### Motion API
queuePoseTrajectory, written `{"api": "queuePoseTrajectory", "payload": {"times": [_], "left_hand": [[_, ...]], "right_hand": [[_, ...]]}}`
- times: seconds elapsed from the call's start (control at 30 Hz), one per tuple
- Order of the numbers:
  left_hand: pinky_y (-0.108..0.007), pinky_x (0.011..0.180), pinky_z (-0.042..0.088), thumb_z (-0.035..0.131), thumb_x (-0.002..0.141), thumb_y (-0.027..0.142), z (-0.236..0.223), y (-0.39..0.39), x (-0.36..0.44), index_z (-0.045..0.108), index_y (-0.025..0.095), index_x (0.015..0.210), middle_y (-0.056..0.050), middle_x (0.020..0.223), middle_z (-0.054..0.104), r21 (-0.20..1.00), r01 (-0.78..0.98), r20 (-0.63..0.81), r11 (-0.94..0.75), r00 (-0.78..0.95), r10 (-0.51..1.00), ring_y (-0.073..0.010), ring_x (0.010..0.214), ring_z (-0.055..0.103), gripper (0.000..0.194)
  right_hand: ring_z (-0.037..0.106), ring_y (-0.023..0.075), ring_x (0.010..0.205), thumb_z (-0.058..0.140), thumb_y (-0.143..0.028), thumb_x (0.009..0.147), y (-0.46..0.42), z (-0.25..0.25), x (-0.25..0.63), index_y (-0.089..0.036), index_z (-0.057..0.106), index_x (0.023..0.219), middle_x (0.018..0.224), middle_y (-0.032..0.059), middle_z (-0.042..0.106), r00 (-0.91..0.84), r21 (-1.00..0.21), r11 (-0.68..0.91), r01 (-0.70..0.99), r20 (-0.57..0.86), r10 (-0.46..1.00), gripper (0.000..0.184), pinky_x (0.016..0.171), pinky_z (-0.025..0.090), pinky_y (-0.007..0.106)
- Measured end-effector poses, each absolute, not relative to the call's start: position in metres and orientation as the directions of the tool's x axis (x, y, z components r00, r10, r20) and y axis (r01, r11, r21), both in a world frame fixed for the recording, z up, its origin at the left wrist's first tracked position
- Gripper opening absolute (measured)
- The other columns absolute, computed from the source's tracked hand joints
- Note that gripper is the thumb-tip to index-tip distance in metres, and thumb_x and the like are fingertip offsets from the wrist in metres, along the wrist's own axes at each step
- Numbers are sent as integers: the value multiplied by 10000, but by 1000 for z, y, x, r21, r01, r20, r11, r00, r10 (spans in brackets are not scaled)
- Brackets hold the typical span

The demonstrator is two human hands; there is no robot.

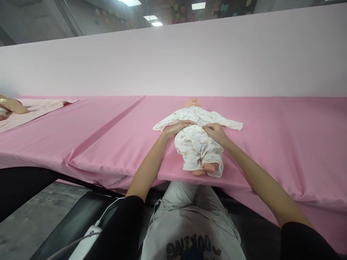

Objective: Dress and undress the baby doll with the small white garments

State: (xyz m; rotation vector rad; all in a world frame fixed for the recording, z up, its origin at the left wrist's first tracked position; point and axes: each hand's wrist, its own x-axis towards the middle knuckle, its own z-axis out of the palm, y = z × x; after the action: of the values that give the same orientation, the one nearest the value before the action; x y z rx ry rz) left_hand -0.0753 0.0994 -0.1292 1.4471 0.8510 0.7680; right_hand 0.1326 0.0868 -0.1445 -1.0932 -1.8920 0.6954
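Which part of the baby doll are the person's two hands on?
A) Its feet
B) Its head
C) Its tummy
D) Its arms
C. The left hand and the right hand both sit on the flowery white outfit at the middle of the baby doll, above its bare feet.

Our left hand (180, 128) and right hand (213, 133) lie palms down, fingers gently curved, angled inward with a small gap between them. Our 2 bare forearms, left forearm (150, 162) and right forearm (260, 180), reach forward from black sleeves (124, 227).
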Motion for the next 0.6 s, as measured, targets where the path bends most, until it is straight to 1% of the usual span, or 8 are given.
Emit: {"api": "queuePoseTrajectory", "payload": {"times": [0.07, 0.13, 0.23, 0.33, 0.4, 0.47, 0.5, 0.6], "left_hand": [[-193, 601, 424, 537, 706, 110, -127, 97, -75, 660, 138, 1009, -32, 847, 669, 997, 79, -36, -8, 532, 846, -79, 648, 564, 329], [-187, 578, 410, 552, 712, 130, -125, 95, -75, 650, 140, 1029, -21, 810, 656, 996, 93, -49, -3, 552, 832, -72, 621, 552, 332], [-186, 584, 404, 599, 709, 155, -124, 94, -76, 643, 144, 1042, -6, 776, 646, 996, 88, -49, -5, 597, 800, -68, 617, 553, 336], [-185, 598, 402, 641, 693, 163, -124, 95, -77, 651, 149, 1035, 10, 720, 640, 995, 91, -34, -30, 625, 780, -62, 604, 548, 343], [-191, 616, 407, 656, 688, 176, -126, 97, -78, 664, 147, 1020, 7, 704, 646, 994, 98, -31, -39, 626, 779, -69, 614, 555, 333], [-202, 636, 418, 668, 684, 199, -128, 99, -79, 684, 132, 974, -15, 724, 665, 993, 110, -42, -33, 618, 785, -85, 649, 575, 298], [-208, 640, 423, 675, 681, 213, -129, 100, -80, 694, 123, 940, -28, 739, 673, 992, 120, -51, -28, 611, 790, -94, 663, 583, 275], [-215, 605, 416, 696, 672, 271, -131, 101, -81, 706, 105, 837, -43, 733, 675, 988, 152, -75, -20, 592, 802, -99, 639, 573, 234]], "right_hand": [[348, 101, 550, 480, -332, 699, 84, -144, 131, -172, 437, 527, 531, -19, 386, -314, -775, 490, 399, 387, 867, 238, 531, 240, 245], [359, 97, 555, 488, -280, 655, 82, -144, 130, -169, 462, 550, 546, -23, 419, -369, -797, 497, 343, 373, 852, 155, 535, 252, 236], [343, 83, 545, 510, -241, 619, 77, -141, 129, -173, 382, 516, 531, -39, 399, -518, -844, 473, 252, 295, 803, 178, 534, 261, 227], [341, 77, 538, 522, -221, 614, 74, -135, 129, -178, 342, 505, 523, -47, 383, -615, -875, 422, 237, 201, 762, 215, 531, 275, 225], [360, 79, 554, 543, -207, 605, 74, -132, 130, -175, 384, 529, 549, -47, 408, -596, -869, 430, 246, 215, 774, 179, 540, 295, 222], [417, 90, 596, 586, -195, 590, 76, -130, 132, -170, 473, 604, 613, -37, 476, -551, -861, 450, 235, 264, 792, 117, 570, 340, 221], [456, 102, 630, 615, -195, 587, 77, -129, 133, -168, 525, 663, 661, -24, 521, -536, -861, 456, 225, 281, 796, 121, 596, 370, 226], [547, 141, 738, 670, -241, 624, 80, -130, 134, -162, 631, 839, 819, 29, 621, -513, -875, 448, 183, 303, 803, 232, 674, 437, 260]]}}
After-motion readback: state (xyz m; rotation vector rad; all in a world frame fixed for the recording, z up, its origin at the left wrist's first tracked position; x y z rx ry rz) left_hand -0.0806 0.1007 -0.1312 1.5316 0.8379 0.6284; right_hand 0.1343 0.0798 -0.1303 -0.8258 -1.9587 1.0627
